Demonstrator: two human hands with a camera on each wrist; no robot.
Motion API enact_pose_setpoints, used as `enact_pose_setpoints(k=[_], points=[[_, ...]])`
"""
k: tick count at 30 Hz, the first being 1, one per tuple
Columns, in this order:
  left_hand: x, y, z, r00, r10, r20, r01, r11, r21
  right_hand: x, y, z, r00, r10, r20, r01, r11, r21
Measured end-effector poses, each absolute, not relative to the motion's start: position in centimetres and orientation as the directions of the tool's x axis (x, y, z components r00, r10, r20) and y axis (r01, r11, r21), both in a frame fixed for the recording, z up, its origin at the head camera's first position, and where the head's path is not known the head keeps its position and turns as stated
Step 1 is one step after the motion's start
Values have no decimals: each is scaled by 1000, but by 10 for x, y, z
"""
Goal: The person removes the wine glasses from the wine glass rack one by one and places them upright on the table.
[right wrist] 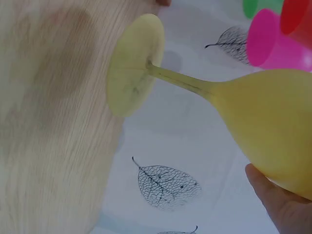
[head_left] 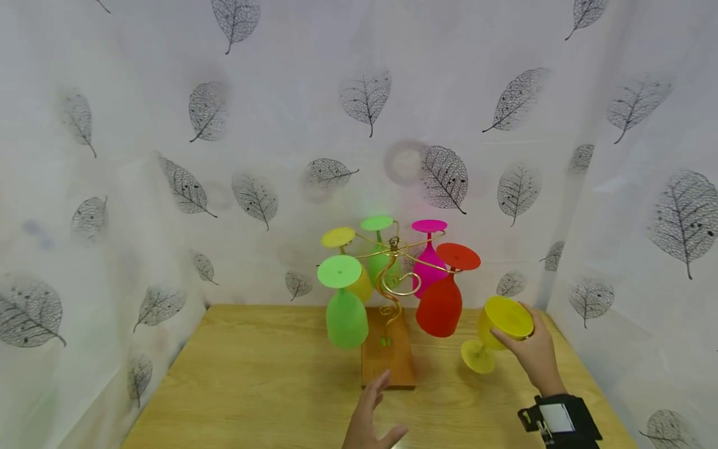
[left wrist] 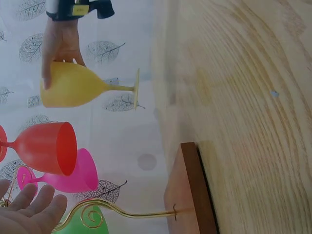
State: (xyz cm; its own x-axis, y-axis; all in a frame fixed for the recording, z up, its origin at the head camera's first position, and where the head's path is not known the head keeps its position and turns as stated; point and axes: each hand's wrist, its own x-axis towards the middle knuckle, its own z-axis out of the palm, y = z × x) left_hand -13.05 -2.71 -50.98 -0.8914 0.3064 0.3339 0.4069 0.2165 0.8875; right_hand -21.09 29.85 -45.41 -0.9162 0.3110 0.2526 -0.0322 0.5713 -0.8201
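Note:
At the right side of the table, my right hand (head_left: 535,352) grips a yellow plastic goblet (head_left: 485,327) around its bowl, fingers and thumb near the rim. Its bowl is up, and its foot (left wrist: 136,89) appears off the tabletop in the left wrist view. My left hand (head_left: 370,415) is held open in front of the rack's wooden base (head_left: 387,362), thumb spread and nothing held. A gold wire rack (head_left: 394,246) rises from that base, with goblets hanging upside down by their feet. The red goblet (head_left: 440,305) hangs nearest my right hand.
Also on the rack hang a pink goblet (head_left: 429,265), a green goblet (head_left: 377,223) at the back, another yellow goblet (head_left: 338,237) and a light green goblet (head_left: 346,318) at front left. Leaf-printed curtains (head_left: 291,93) enclose the wooden table (head_left: 252,374) at the back and sides.

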Motion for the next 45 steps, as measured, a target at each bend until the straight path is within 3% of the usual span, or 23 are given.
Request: enact_pose_setpoints(k=[7,19,38,45], points=[[-131,-27,-510,-890,267,368,426,202,882,-253,310,-458,-911,323,258,-37,558,-829],[-131,-31,-510,-905,283,319,385,223,896,-303,325,-488,-938,297,177,5,523,-852],[-131,-27,-507,-937,288,197,262,207,943,-318,328,-504,-961,209,182,-38,553,-832],[-134,-25,-508,-931,292,217,289,231,929,-321,329,-504,-958,196,209,-60,575,-816]])
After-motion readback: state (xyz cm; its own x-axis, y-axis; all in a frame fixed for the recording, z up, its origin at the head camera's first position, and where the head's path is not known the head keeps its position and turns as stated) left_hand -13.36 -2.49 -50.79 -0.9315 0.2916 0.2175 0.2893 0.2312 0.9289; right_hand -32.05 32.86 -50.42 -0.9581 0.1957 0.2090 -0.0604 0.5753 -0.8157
